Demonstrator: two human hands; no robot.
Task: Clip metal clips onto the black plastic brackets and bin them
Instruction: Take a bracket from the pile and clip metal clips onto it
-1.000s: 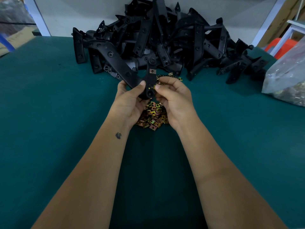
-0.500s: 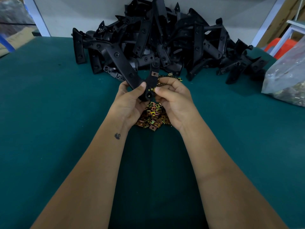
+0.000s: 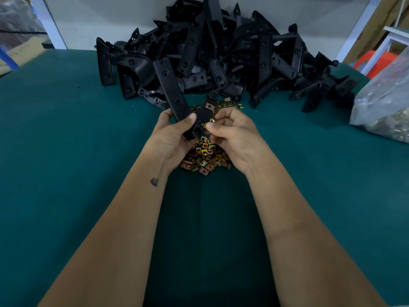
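A green table (image 3: 66, 151) is set against a pale wall, and a large heap of black brackets (image 3: 221, 58) is piled along its far edge, within reach. Near the table's middle a small pile of metal clips (image 3: 204, 156) is kept directly under the hands, probably so that each one can be picked up with little travel. One bracket (image 3: 177, 100) is gripped by the left hand (image 3: 174, 138), thumb pressed over its face, with its free end tilted up and away so that the near end is presented to the other hand. One clip already fitted (image 3: 208, 105) is seen on it. A second clip (image 3: 208, 125) is pinched between thumb and fingertips of the right hand (image 3: 232, 134) and held against the bracket's edge, seemingly for pushing on. A clear bag (image 3: 385, 107) lies at the right edge. No bin is visible.
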